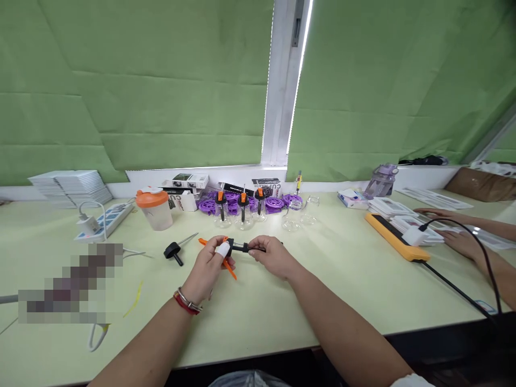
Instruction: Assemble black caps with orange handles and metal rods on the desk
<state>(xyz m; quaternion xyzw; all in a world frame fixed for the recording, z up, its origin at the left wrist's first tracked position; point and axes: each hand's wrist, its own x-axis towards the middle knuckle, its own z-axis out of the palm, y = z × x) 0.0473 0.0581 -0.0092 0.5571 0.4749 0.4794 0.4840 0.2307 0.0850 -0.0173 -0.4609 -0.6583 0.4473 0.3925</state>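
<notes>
My right hand [276, 257] pinches a black rod [241, 248] running sideways to my left hand [206, 270], closed round an orange piece [231, 271].

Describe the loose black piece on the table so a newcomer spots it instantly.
On the pale green table, find the orange-lidded cup toward the back left. Just in front of it, toward the left hand, lies a black piece with a round head. It lies loose, with a thin metal rod and no orange, unlike the tops on the glass bottles behind.
</notes>
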